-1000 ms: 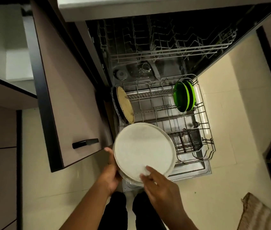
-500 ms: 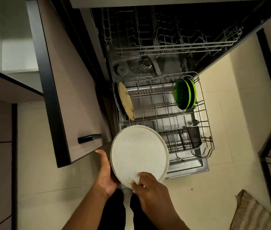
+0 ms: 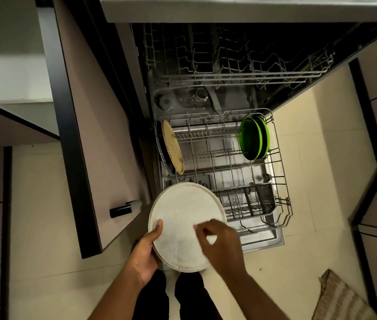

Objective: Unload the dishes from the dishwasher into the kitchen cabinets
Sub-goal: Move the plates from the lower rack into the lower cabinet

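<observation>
Gripping the white plate (image 3: 184,218), left hand (image 3: 146,250) curls its rim; right hand (image 3: 221,242) too blurred to tell.

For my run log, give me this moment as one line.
left hand: grips white plate rim | right hand: on plate, blurred | lower rack: green plates

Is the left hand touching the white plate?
Touching. The head view shows the left hand gripping the white plate's edge, thumb lying on top.

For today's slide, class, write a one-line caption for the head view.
Both hands, left hand and right hand, hold a white plate above the pulled-out lower rack, where green plates remain.
</observation>
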